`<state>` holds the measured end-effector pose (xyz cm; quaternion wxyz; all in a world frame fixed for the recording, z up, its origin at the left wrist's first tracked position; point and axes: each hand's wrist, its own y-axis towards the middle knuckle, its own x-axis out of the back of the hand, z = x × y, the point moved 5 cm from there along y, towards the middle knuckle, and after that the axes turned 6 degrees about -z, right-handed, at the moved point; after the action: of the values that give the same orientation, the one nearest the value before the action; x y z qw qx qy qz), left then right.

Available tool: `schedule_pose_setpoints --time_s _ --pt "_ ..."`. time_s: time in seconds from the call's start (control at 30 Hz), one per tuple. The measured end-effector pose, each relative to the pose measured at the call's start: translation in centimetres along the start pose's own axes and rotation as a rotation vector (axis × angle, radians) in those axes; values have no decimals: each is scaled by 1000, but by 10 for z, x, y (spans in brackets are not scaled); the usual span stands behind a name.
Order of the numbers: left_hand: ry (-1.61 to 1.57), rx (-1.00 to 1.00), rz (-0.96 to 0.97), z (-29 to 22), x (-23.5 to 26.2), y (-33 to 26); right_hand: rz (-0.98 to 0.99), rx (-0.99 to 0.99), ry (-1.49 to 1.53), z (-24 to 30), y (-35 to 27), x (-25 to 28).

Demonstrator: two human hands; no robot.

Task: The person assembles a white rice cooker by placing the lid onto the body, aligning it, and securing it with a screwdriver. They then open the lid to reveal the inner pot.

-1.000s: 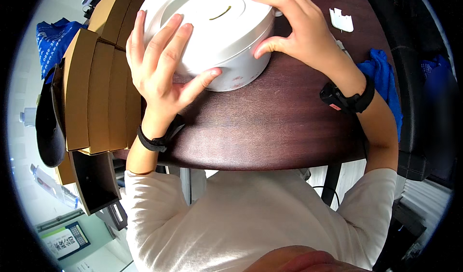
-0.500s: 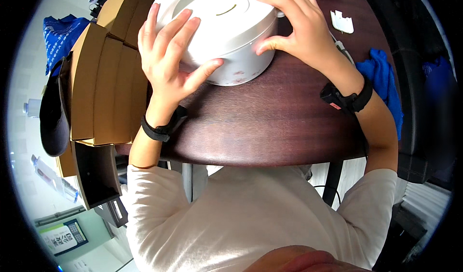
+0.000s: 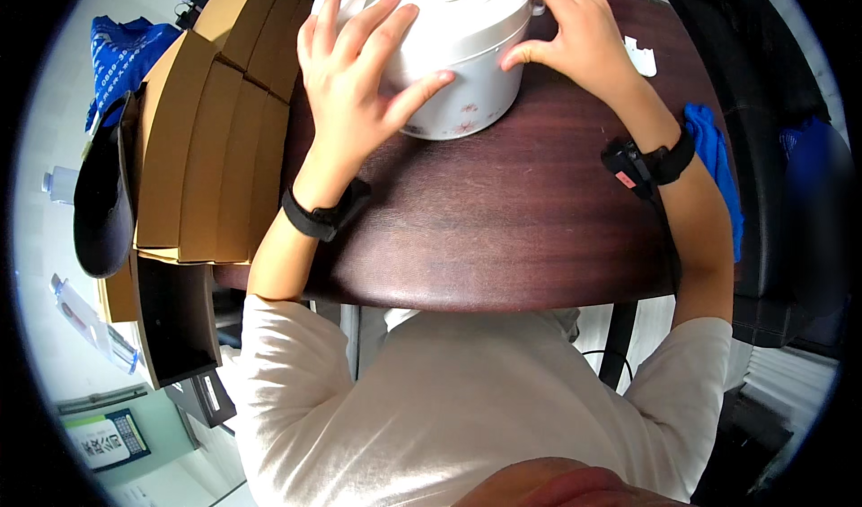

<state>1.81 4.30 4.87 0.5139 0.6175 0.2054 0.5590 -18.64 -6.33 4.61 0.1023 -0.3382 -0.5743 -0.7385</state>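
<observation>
A white rice cooker [image 3: 471, 80] with a rounded lid and small pink flowers on its side stands at the table's far middle. My left hand [image 3: 355, 80] holds its left side, fingers spread over the lid and thumb along the front wall. On the other side, my right hand [image 3: 579, 35] grips the lid's right edge, fingers on top and thumb against the wall below the rim. The top of the cooker is cut off by the picture's edge. Both of my wrists wear black straps.
The dark brown table [image 3: 503, 229] has a curved near edge. Cardboard boxes [image 3: 215, 157] line its left side, with a black cap [image 3: 106, 211] beside them. Right of the cooker lie a small white plastic piece [image 3: 639, 58] and a blue cloth [image 3: 716, 166]. A black chair [image 3: 754, 175] stands farther right.
The cooker has shifted a little away from me and to the right, with both hands staying on it. The view has also shifted slightly.
</observation>
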Motion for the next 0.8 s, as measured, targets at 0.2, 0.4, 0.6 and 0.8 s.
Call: schedule_pose_setpoints --time_s 0.2,0.4,0.6,0.8 --pt "75 -17 -12 0 -10 5 -47 60 -77 -9 5 -9" --pt "158 66 -46 -6 -13 6 -84 149 -3 8 1 -19" --pt "231 70 -43 -11 -17 8 -150 160 -86 12 1 -29" --pt "238 37 -61 -11 -19 6 -230 179 -56 3 -4 -29"
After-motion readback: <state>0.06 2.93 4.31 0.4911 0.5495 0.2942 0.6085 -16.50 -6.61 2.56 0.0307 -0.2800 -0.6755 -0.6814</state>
